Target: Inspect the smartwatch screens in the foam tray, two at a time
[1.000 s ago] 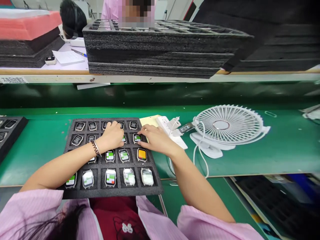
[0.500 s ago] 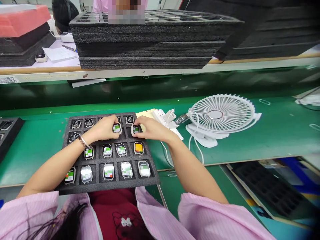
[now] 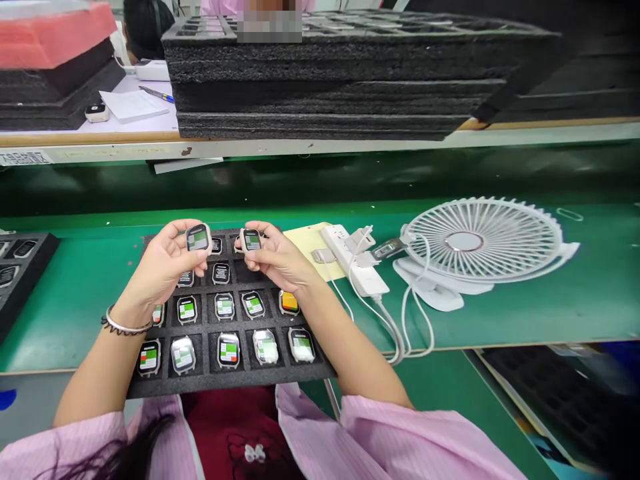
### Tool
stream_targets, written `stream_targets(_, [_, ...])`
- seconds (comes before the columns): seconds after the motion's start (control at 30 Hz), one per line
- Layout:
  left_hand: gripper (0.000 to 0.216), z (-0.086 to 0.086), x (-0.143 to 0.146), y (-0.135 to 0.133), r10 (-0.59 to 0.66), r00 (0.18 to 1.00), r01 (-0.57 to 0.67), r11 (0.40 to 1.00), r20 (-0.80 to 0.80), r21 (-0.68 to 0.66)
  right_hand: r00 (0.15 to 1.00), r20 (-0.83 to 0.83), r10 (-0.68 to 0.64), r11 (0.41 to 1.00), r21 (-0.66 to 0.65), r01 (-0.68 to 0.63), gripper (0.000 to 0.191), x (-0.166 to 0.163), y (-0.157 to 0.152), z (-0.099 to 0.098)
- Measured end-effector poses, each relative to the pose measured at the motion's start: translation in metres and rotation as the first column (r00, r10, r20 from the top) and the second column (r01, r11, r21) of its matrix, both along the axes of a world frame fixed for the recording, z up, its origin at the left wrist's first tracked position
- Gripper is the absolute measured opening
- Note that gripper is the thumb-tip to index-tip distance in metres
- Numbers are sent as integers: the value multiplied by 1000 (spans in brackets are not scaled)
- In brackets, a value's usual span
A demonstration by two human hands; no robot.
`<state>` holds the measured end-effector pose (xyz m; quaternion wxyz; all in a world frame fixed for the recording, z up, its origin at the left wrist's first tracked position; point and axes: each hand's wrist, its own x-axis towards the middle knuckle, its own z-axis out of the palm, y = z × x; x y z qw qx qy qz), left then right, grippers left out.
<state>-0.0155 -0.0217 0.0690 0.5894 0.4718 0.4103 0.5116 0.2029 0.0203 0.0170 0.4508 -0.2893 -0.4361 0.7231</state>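
Observation:
Between the thumb and fingers of my left hand (image 3: 167, 257) is a smartwatch body (image 3: 198, 237), its lit screen partly green. My right hand (image 3: 275, 253) pinches a second smartwatch (image 3: 251, 240), also with green on its screen. Both are raised above the far rows of a black foam tray (image 3: 210, 383). Several strapless watches lie in the tray's compartments. Most in the near rows show green and white, and one watch (image 3: 289, 303) shows orange. A watch (image 3: 221, 273) in the second row shows white text on black. My hands hide part of the far rows.
Right of the tray are a yellow sheet (image 3: 305, 241), a white power strip (image 3: 355, 260) with cables, and a white fan (image 3: 480, 243). Another foam tray (image 3: 37, 277) lies at the left. Stacked black foam trays (image 3: 320, 87) stand on the shelf, with a person behind them.
Both hands have lifted their watches from the tray and turned the screens toward me. The left hand moved left and up, the right hand slightly left. The camera view has shifted a little.

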Motion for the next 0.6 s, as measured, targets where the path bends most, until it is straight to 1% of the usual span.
stream_targets(0.17, [57, -11, 3, 58, 46, 997, -38, 991, -55, 130, 996, 56, -64, 993, 100, 58, 64, 0, 50, -13])
stream_targets(0.23, [60, -18, 5, 79, 61, 996, -52, 988, -58, 147, 991, 73, -110, 985, 139, 99, 65, -1, 68, -18])
stream_targets(0.3, [64, -24, 7, 90, 60, 996, -52, 990, -59, 130, 986, 86, -144, 979, 160, 129, 67, -2, 79, -21])
stream_targets(0.33, [66, -27, 8, 91, 53, 997, -45, 992, -62, 115, 984, 89, -152, 977, 163, 136, 69, -2, 81, -22])
stream_targets(0.4, [69, -30, 9, 84, 33, 997, -27, 996, -67, 87, 984, 90, -151, 977, 162, 135, 69, -2, 77, -21])
stream_targets(0.5, [70, -32, 10, 62, 15, 997, -12, 999, -73, 44, 989, 96, -116, 981, 165, 99, 60, 2, 59, -17])
stream_targets(0.6, [70, -34, 11, 40, -8, 997, 8, 1000, -83, 0, 996, 77, -42, 989, 141, 31, 53, 6, 36, -9])
